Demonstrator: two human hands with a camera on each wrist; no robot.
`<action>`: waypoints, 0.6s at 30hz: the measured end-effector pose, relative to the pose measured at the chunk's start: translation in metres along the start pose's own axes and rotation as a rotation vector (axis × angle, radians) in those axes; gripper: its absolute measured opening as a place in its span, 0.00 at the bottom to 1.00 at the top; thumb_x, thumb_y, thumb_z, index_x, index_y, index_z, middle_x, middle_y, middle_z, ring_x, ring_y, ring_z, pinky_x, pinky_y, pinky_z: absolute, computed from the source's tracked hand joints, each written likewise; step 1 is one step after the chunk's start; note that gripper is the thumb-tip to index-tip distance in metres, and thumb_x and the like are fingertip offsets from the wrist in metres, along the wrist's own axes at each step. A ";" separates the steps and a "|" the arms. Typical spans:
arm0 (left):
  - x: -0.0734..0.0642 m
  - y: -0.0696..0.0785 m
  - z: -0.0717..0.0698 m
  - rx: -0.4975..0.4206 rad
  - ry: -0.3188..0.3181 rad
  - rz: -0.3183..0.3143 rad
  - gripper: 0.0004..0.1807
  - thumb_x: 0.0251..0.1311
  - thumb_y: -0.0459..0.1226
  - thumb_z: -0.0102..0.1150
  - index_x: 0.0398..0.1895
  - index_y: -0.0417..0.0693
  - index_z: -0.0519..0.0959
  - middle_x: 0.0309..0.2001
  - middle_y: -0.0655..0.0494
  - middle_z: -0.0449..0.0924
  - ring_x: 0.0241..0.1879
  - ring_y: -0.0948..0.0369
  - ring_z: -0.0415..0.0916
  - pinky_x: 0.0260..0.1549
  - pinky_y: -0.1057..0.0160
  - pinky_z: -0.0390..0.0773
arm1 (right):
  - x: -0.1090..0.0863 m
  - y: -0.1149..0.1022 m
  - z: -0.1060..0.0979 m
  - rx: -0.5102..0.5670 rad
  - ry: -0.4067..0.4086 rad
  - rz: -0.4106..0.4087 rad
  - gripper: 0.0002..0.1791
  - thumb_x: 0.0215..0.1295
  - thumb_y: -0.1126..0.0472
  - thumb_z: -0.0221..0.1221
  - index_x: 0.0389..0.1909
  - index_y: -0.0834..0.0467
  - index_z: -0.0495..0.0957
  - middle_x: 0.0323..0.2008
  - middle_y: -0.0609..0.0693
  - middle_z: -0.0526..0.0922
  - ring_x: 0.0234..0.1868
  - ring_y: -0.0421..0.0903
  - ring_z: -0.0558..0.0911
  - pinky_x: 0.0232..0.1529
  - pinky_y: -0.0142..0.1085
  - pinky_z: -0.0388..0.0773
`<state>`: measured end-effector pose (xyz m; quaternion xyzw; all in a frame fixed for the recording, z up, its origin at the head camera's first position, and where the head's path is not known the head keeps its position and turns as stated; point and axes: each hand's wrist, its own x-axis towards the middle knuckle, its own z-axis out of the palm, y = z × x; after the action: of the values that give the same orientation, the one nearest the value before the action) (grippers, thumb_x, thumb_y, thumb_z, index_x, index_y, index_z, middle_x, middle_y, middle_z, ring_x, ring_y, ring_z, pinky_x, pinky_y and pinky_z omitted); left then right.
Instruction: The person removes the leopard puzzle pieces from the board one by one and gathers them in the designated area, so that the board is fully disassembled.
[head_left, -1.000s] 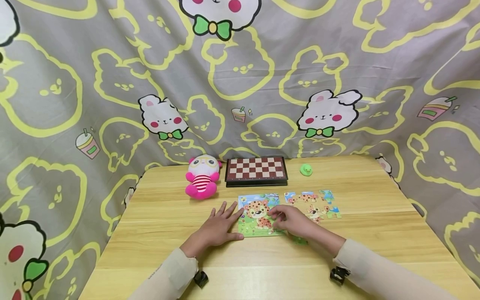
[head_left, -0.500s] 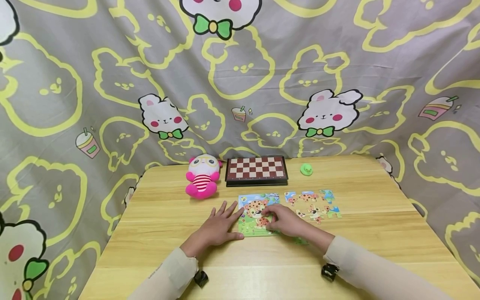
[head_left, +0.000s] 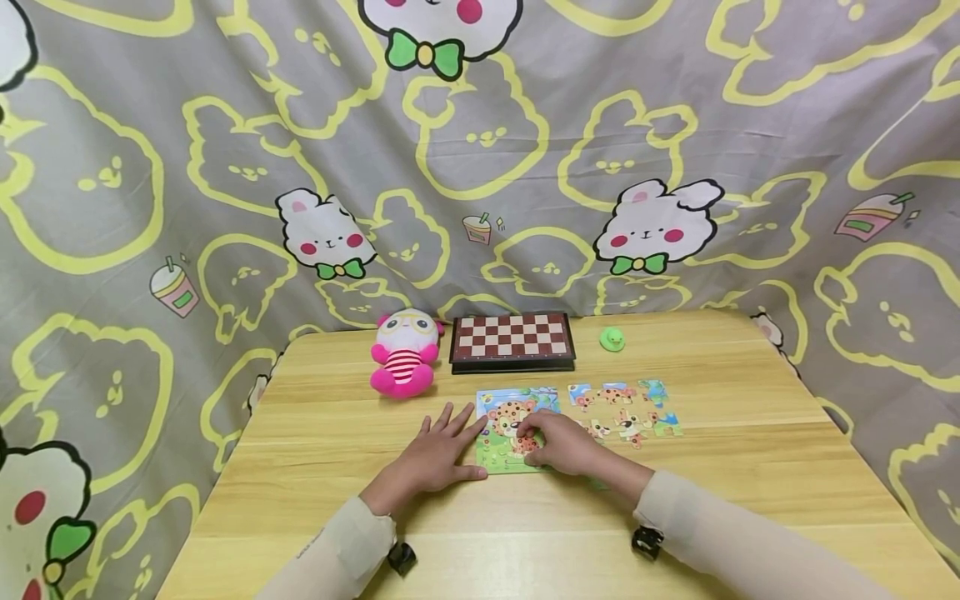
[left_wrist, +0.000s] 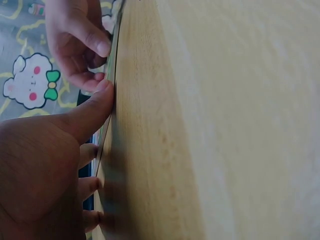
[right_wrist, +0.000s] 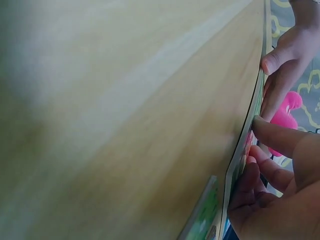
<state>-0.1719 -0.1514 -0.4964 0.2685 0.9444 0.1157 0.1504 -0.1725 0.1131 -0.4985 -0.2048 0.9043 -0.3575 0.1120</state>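
Observation:
A jigsaw puzzle board with a spotted leopard cub picture lies mid-table. My left hand is flat on the table at the board's left side, fingers spread, with the thumb at its near corner. In the left wrist view, the left thumb touches the board's edge. Over the board's right half, my right hand bends its thumb and fingers down onto the picture. It grips a puzzle piece, mostly hidden by the fingers; a reddish patch shows between thumb and forefinger in the right wrist view.
Several loose puzzle pieces lie right of the board, one green piece close to its near edge. Behind stand a pink plush toy, a folded chessboard and a green toy duck. A patterned curtain hangs behind the table.
My right hand has moved left over the board, from its right edge toward the cub's body, fingers still bent. The left hand has stayed in place.

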 end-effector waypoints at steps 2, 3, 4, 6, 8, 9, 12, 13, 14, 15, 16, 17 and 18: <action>0.000 0.000 0.001 0.003 0.001 -0.002 0.47 0.67 0.67 0.54 0.84 0.61 0.54 0.85 0.51 0.41 0.81 0.39 0.35 0.74 0.30 0.45 | 0.001 -0.001 0.000 -0.002 -0.008 0.005 0.16 0.56 0.65 0.75 0.44 0.54 0.83 0.39 0.45 0.79 0.42 0.44 0.77 0.49 0.44 0.76; 0.000 0.000 0.001 0.005 0.002 -0.001 0.47 0.67 0.67 0.54 0.84 0.61 0.54 0.85 0.51 0.41 0.82 0.39 0.35 0.74 0.30 0.45 | 0.001 -0.001 0.000 -0.005 -0.013 0.008 0.15 0.56 0.66 0.75 0.43 0.54 0.83 0.39 0.45 0.79 0.42 0.44 0.76 0.48 0.43 0.76; 0.001 -0.001 0.001 0.006 0.002 -0.002 0.47 0.67 0.67 0.54 0.84 0.61 0.54 0.85 0.51 0.41 0.82 0.39 0.35 0.74 0.30 0.45 | 0.001 -0.002 0.000 -0.004 -0.016 0.009 0.15 0.56 0.66 0.75 0.43 0.54 0.83 0.39 0.45 0.79 0.42 0.44 0.76 0.48 0.43 0.76; 0.001 -0.001 0.001 0.006 0.003 -0.002 0.47 0.67 0.67 0.54 0.84 0.61 0.54 0.85 0.51 0.40 0.82 0.39 0.35 0.74 0.30 0.45 | 0.001 -0.003 -0.001 -0.010 -0.023 0.009 0.16 0.56 0.66 0.75 0.44 0.54 0.83 0.39 0.45 0.79 0.41 0.44 0.76 0.46 0.41 0.75; 0.001 -0.001 0.002 0.007 0.003 -0.002 0.47 0.67 0.67 0.54 0.84 0.62 0.53 0.85 0.52 0.40 0.82 0.39 0.35 0.74 0.30 0.45 | 0.001 -0.003 -0.001 -0.014 -0.028 0.007 0.16 0.56 0.67 0.75 0.45 0.54 0.83 0.39 0.45 0.78 0.41 0.44 0.75 0.44 0.40 0.75; 0.001 -0.002 0.002 0.008 0.004 -0.002 0.47 0.67 0.67 0.53 0.84 0.62 0.53 0.85 0.52 0.40 0.82 0.39 0.35 0.74 0.30 0.45 | 0.001 -0.004 -0.001 -0.016 -0.029 0.005 0.17 0.56 0.67 0.74 0.45 0.54 0.83 0.39 0.45 0.78 0.41 0.44 0.75 0.44 0.39 0.75; 0.002 -0.003 0.003 0.012 0.003 -0.005 0.47 0.66 0.68 0.53 0.84 0.62 0.53 0.85 0.52 0.40 0.82 0.40 0.35 0.74 0.30 0.45 | 0.002 -0.004 -0.001 -0.021 -0.033 -0.011 0.17 0.56 0.68 0.74 0.46 0.54 0.84 0.40 0.46 0.78 0.42 0.44 0.75 0.43 0.39 0.74; 0.002 -0.003 0.003 0.014 0.003 -0.006 0.47 0.66 0.68 0.53 0.84 0.62 0.53 0.85 0.52 0.40 0.82 0.40 0.35 0.74 0.30 0.45 | 0.002 -0.004 -0.001 -0.020 -0.031 -0.015 0.18 0.56 0.69 0.74 0.46 0.54 0.84 0.40 0.46 0.78 0.42 0.44 0.75 0.43 0.39 0.75; 0.002 -0.003 0.003 0.014 0.002 -0.006 0.47 0.66 0.68 0.52 0.84 0.62 0.53 0.85 0.52 0.40 0.82 0.39 0.36 0.74 0.30 0.45 | 0.002 -0.004 -0.001 -0.021 -0.030 -0.017 0.18 0.55 0.69 0.74 0.46 0.54 0.84 0.40 0.46 0.78 0.42 0.43 0.75 0.43 0.40 0.75; 0.002 -0.003 0.003 0.016 0.002 -0.007 0.47 0.66 0.68 0.52 0.84 0.63 0.53 0.85 0.53 0.40 0.82 0.40 0.35 0.74 0.30 0.45 | 0.002 -0.004 -0.001 -0.021 -0.029 -0.019 0.18 0.55 0.69 0.74 0.46 0.54 0.84 0.40 0.46 0.78 0.42 0.43 0.75 0.43 0.40 0.75; 0.002 -0.003 0.003 0.016 0.001 -0.007 0.47 0.66 0.68 0.52 0.84 0.63 0.53 0.85 0.52 0.40 0.82 0.39 0.36 0.74 0.30 0.46 | 0.003 -0.003 -0.001 -0.018 -0.030 -0.020 0.18 0.55 0.69 0.74 0.46 0.54 0.84 0.40 0.46 0.78 0.43 0.43 0.75 0.44 0.40 0.75; 0.002 -0.003 0.003 0.016 0.000 -0.007 0.47 0.66 0.68 0.53 0.84 0.63 0.53 0.85 0.52 0.40 0.82 0.39 0.35 0.74 0.30 0.46 | 0.003 -0.003 0.000 -0.013 -0.027 -0.020 0.18 0.55 0.69 0.74 0.45 0.54 0.84 0.40 0.46 0.78 0.43 0.44 0.75 0.44 0.40 0.75; 0.001 -0.003 0.002 0.015 0.001 -0.006 0.47 0.66 0.68 0.53 0.84 0.62 0.53 0.85 0.52 0.40 0.82 0.39 0.36 0.74 0.30 0.46 | 0.003 -0.002 0.000 -0.004 -0.025 -0.020 0.18 0.55 0.69 0.74 0.45 0.53 0.84 0.41 0.46 0.78 0.44 0.44 0.75 0.45 0.41 0.75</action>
<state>-0.1734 -0.1524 -0.4997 0.2666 0.9461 0.1081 0.1485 -0.1747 0.1107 -0.4971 -0.2184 0.9015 -0.3540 0.1195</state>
